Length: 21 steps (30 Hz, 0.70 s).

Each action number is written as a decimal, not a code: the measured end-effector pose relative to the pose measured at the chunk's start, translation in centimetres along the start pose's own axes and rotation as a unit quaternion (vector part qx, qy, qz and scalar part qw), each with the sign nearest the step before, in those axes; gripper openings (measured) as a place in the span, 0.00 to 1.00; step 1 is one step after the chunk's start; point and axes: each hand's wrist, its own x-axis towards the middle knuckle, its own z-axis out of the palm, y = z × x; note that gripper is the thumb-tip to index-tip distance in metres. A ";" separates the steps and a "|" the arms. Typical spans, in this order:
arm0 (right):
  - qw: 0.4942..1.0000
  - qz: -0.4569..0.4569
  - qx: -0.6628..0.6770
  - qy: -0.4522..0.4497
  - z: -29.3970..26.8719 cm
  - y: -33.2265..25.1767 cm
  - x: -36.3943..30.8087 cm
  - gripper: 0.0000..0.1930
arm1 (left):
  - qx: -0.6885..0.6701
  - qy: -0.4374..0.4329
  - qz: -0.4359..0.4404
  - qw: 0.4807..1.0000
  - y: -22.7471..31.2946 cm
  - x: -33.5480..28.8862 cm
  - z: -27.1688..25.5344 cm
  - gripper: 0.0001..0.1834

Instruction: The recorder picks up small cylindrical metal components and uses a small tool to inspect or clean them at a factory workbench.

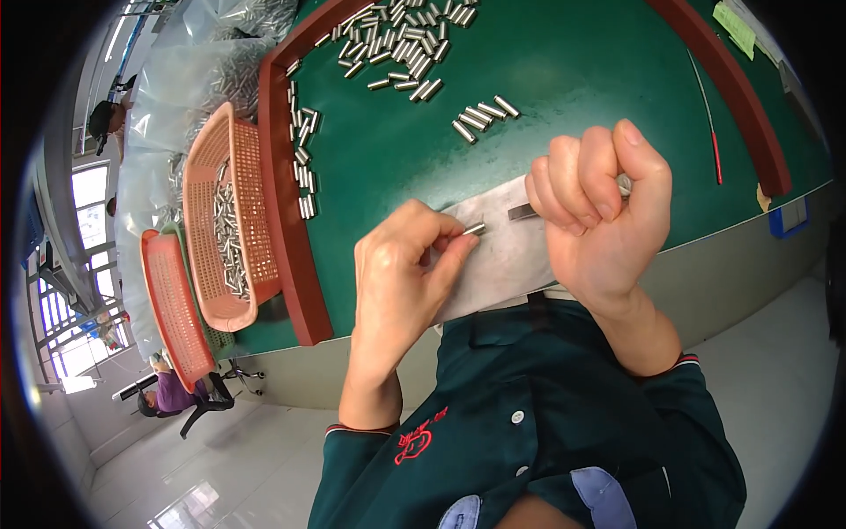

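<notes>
My left hand [401, 260] pinches a small shiny metal cylinder [474, 229] between thumb and fingertips, over a pale grey cloth or sheet [493, 278] at the table's near edge. Just right of it, my right hand [604, 207] is wrapped round a flat metal tool; its dark straight blade [522, 212] sticks out toward the left hand. The fist hides most of this tool, so its exact kind cannot be made out. Beyond my hands, several like cylinders [480, 116] lie side by side on the green tabletop [379, 159].
A large heap of metal cylinders [410, 44] lies at the far side, with more along the left red-brown rail [291, 220]. Outside it stand an orange basket [238, 313] of cylinders and a red basket [176, 309]. A red-handled thin rod [716, 159] lies right.
</notes>
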 end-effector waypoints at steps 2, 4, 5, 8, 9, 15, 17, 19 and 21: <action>1.000 0.014 0.001 -0.003 0.3 0.6 0.1 0.22 | -0.028 -0.002 0.008 1.000 -0.7 -0.5 0.6 0.06; 0.996 0.049 -0.067 -0.014 0.7 1.1 0.2 0.22 | -0.050 0.004 0.001 0.999 -1.0 -0.7 0.9 0.06; 0.996 0.058 -0.060 -0.013 0.9 1.5 0.2 0.22 | -0.061 0.006 -0.004 0.998 -1.1 -0.8 0.9 0.06; 0.995 0.068 -0.066 -0.015 0.9 1.9 0.2 0.22 | -0.080 0.012 -0.011 0.997 -1.4 -1.0 0.9 0.06; 0.995 0.070 -0.069 -0.015 0.9 1.9 0.2 0.22 | -0.084 0.014 -0.012 0.996 -1.5 -1.0 1.0 0.06; 0.993 0.089 -0.075 -0.027 0.8 1.8 0.3 0.22 | -0.088 0.026 0.005 0.996 -1.5 -1.0 1.0 0.06; 0.993 0.087 -0.069 -0.031 0.7 1.8 0.4 0.22 | -0.088 0.026 0.004 0.996 -1.5 -1.0 1.1 0.06; 0.995 0.086 -0.048 -0.030 0.4 1.8 0.4 0.22 | -0.088 0.025 0.004 0.996 -1.5 -0.9 1.2 0.06; 0.996 0.085 -0.024 -0.029 0.4 1.9 0.4 0.22 | -0.091 0.024 0.001 0.996 -1.6 -1.0 1.1 0.06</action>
